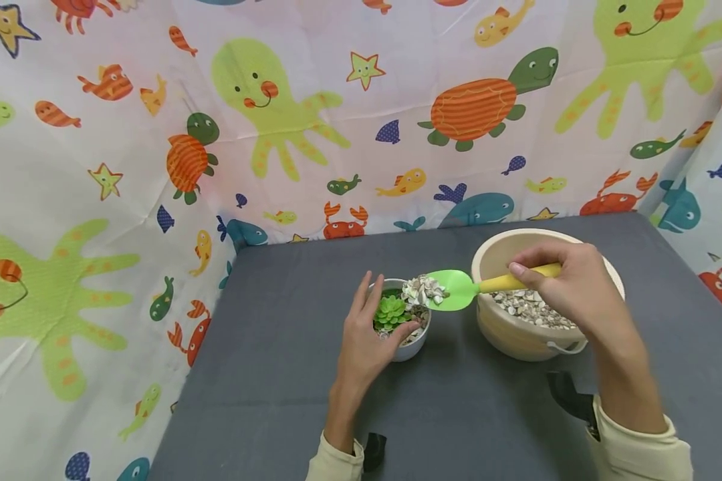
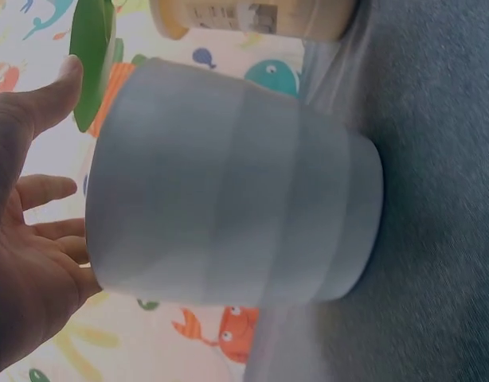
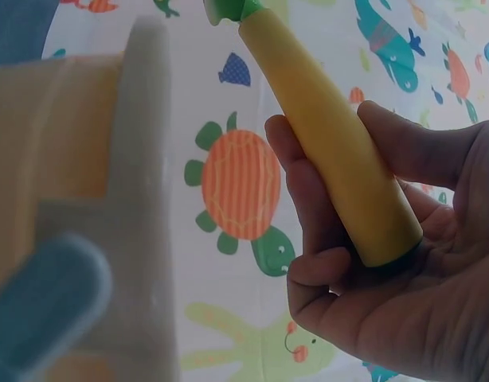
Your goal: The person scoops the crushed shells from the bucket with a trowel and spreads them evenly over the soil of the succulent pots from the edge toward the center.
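Observation:
My right hand (image 1: pixel 580 287) grips the yellow handle of a small trowel (image 1: pixel 454 291) with a green blade. Pale stone chips (image 1: pixel 422 290) lie heaped at the blade's tip, over the right part of a small light-grey pot (image 1: pixel 412 349). A green succulent (image 1: pixel 392 311) stands in that pot, with some chips around it. Around the pot's near left side is my left hand (image 1: pixel 364 344), fingers extended and thumb near the rim. In the left wrist view the pot (image 2: pixel 221 191) stands on the table, and the fingers lie at its rim; contact is hard to tell.
A cream bucket (image 1: pixel 508 337) holding more stone chips (image 1: pixel 532 308) stands right of the pot, its white handle (image 1: pixel 568 348) hanging down. The dark grey table (image 1: pixel 277 361) is bordered by a curtain (image 1: pixel 313 80) printed with sea animals.

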Tool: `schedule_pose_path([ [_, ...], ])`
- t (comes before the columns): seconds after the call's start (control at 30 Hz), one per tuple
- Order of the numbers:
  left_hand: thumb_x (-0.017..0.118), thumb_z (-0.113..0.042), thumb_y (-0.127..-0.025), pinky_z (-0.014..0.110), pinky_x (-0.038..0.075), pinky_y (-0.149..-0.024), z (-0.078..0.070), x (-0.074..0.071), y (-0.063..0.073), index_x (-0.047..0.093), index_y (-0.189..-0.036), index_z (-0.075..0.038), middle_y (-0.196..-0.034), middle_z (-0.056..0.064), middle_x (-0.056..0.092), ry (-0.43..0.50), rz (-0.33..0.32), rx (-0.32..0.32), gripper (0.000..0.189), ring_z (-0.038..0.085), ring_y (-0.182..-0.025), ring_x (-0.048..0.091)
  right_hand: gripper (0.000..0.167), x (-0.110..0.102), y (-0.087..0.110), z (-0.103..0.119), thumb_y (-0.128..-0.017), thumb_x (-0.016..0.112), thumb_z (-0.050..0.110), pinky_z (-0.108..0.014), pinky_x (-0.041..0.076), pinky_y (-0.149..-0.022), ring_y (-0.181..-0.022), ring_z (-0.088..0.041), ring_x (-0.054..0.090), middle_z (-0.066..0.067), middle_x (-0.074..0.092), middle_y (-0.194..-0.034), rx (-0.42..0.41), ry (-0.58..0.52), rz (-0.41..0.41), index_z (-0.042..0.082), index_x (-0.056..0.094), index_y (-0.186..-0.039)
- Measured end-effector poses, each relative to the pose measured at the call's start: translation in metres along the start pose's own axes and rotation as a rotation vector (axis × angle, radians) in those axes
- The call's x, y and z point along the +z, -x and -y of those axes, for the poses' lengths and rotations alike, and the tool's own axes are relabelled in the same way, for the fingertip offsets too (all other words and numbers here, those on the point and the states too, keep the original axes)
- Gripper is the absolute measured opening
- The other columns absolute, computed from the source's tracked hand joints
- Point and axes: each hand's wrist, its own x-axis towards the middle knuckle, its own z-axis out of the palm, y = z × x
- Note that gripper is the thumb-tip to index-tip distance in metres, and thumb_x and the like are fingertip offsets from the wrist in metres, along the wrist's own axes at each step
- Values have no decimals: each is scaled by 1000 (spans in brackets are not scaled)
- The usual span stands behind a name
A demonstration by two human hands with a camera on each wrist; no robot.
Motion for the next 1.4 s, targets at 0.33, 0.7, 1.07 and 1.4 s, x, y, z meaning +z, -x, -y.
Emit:
schedule_pose_path([
  [0.33,92,-39,-79,64,43,-116,16,-9,10,42,-161,-19,-173,15,26,29,-13,-83,99,44,-154,38,14,20,-1,7,-94,77,11,-21,47,-62,-77,-12,57,-14,77,-92,-71,-15,34,1,82,-102],
  [0.7,100,-36,-68,63,33,-124,43,-14,14,13,-168,-36,-176,3,22,159,150,-244,133,32,-162,27,9,41,0,21,-92,77,6,-23,51,-70,-88,-26,63,-14,77,-94,-151,-28,100,2,81,-99],
  [1.07,98,-63,-54,60,25,-128,59,-16,11,1,-170,-30,-175,2,24,368,242,-257,155,27,-161,27,7,65,3,43,-94,74,6,-33,49,-73,-85,-24,60,-10,75,-91,-202,31,165,6,80,-96],
  [1.4,103,-31,-64,48,42,-116,52,-13,11,25,-164,-25,-153,-5,51,375,228,-346,127,17,-133,53,5,97,22,76,-83,80,-2,-37,41,-71,-75,-23,52,-8,72,-76,-441,308,-13,3,78,-82],
])
